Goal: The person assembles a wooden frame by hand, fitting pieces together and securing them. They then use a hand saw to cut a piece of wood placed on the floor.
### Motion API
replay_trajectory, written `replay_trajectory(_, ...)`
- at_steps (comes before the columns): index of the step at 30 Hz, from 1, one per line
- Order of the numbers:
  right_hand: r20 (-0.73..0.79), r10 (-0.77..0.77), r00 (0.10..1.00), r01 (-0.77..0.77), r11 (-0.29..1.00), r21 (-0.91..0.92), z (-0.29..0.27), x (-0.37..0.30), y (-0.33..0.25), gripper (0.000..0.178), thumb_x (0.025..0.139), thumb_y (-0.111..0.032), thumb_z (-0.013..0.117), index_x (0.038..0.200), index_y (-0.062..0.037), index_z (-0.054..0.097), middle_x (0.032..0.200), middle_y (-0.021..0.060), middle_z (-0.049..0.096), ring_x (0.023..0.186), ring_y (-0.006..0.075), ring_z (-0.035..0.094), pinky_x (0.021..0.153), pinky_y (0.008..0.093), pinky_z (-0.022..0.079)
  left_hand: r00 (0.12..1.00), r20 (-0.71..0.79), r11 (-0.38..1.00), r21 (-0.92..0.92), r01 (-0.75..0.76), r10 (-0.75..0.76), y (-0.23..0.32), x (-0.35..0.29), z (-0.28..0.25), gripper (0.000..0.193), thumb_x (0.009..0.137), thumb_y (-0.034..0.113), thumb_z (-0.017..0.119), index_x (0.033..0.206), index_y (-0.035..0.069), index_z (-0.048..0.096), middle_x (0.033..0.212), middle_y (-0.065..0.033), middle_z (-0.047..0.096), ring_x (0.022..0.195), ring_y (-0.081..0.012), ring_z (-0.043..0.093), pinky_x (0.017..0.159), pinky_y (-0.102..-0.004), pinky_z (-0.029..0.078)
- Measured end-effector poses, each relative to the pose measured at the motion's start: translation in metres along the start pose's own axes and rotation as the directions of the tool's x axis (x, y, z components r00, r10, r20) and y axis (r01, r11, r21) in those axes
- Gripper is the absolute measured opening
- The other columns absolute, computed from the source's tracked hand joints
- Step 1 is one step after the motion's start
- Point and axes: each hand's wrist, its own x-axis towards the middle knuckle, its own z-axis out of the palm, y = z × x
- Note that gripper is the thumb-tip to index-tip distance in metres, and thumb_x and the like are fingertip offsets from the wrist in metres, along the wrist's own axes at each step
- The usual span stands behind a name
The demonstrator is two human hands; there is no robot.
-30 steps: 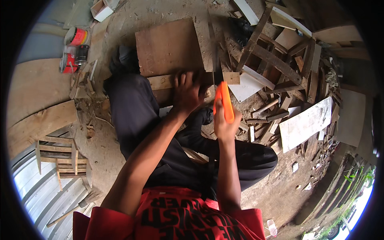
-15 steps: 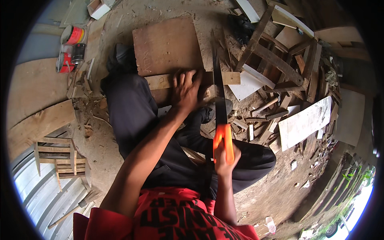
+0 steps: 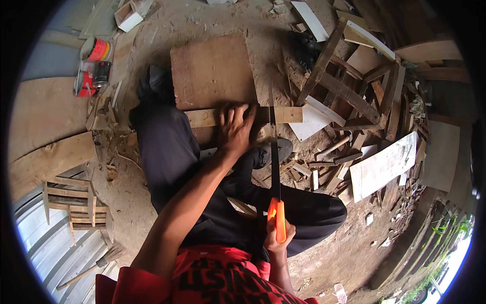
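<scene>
My right hand [image 3: 279, 236] is wrapped round the orange handle of a handsaw [image 3: 275, 167], near my lap. The long dark blade points away from me and crosses a narrow wooden board [image 3: 202, 117] near its right end. My left hand [image 3: 235, 126] presses down on that board left of the blade, its fingers bent over the far edge. Beyond the board lies a square brown plywood sheet [image 3: 212, 73]. What supports the board from below is mostly hidden by my hand and legs.
A wooden frame [image 3: 349, 87] and heaped offcuts lie at the right, with a hammer [image 3: 334, 146] and a white panel [image 3: 383, 166] among them. Paint cans [image 3: 96, 49] stand at the far left. A slatted wooden piece [image 3: 76, 202] is at the near left.
My right hand has drawn the saw back toward my body, so its handle sits lower and nearer my lap. The left hand stays on the board.
</scene>
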Motion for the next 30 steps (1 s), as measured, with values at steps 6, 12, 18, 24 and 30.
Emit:
replay_trajectory(6,-0.010,-0.149,0.989,0.149,0.986,0.069,0.052,0.153,-0.018,0.020,0.092,-0.014,0.065,0.080,0.0016,0.061,0.058,0.0128,0.055,0.049,0.0148,0.052,0.048,0.0333,0.042,0.998,-0.068,1.000,0.006,0.012,-0.011,0.004,0.010,0.011,0.055,0.088,0.038,0.064,0.134,0.010,0.058,0.117,-0.0146,0.055,0.110,-0.0315,0.052,0.106,-0.0518,0.033)
replay_trajectory(12,0.027,-0.054,0.998,0.050,0.987,0.152,0.031,0.060,0.001,0.021,0.090,-0.009,0.061,0.072,0.0005,0.057,0.054,0.0065,0.054,0.046,0.0112,0.054,0.045,0.0288,0.042,0.998,-0.060,1.000,0.010,0.003,-0.003,-0.001,0.004,0.011,0.058,0.084,0.028,0.067,0.137,0.009,0.055,0.121,-0.0148,0.053,0.114,-0.0323,0.050,0.105,-0.0514,0.033)
replay_trajectory(18,0.033,-0.035,0.999,0.035,0.999,-0.001,-0.004,-0.017,0.010,0.016,0.086,-0.008,0.061,0.073,0.0006,0.058,0.053,0.0049,0.054,0.043,0.0130,0.054,0.043,0.0282,0.042,1.000,0.010,0.996,0.092,-0.004,0.003,-0.001,0.000,0.007,0.063,0.081,0.029,0.072,0.138,0.009,0.053,0.125,-0.0136,0.052,0.115,-0.0313,0.050,0.112,-0.0552,0.029)
replay_trajectory(24,-0.006,-0.060,0.998,0.061,0.995,0.076,0.052,0.148,-0.028,0.019,0.092,-0.013,0.062,0.083,0.0038,0.063,0.060,0.0126,0.056,0.049,0.0185,0.054,0.048,0.0329,0.042,0.999,-0.032,1.000,0.009,0.011,-0.011,0.004,0.008,0.011,0.056,0.090,0.039,0.062,0.136,0.008,0.056,0.118,-0.0149,0.054,0.110,-0.0315,0.052,0.105,-0.0523,0.033)
replay_trajectory(30,0.043,-0.011,0.999,0.005,0.990,0.142,0.023,0.057,-0.010,0.017,0.090,-0.008,0.060,0.078,0.0050,0.060,0.057,0.0015,0.056,0.053,0.0061,0.053,0.049,0.0235,0.043,0.999,-0.041,1.000,0.016,0.017,-0.017,-0.002,0.004,0.012,0.061,0.085,0.034,0.068,0.138,0.008,0.053,0.121,-0.0130,0.053,0.113,-0.0306,0.051,0.110,-0.0537,0.031)
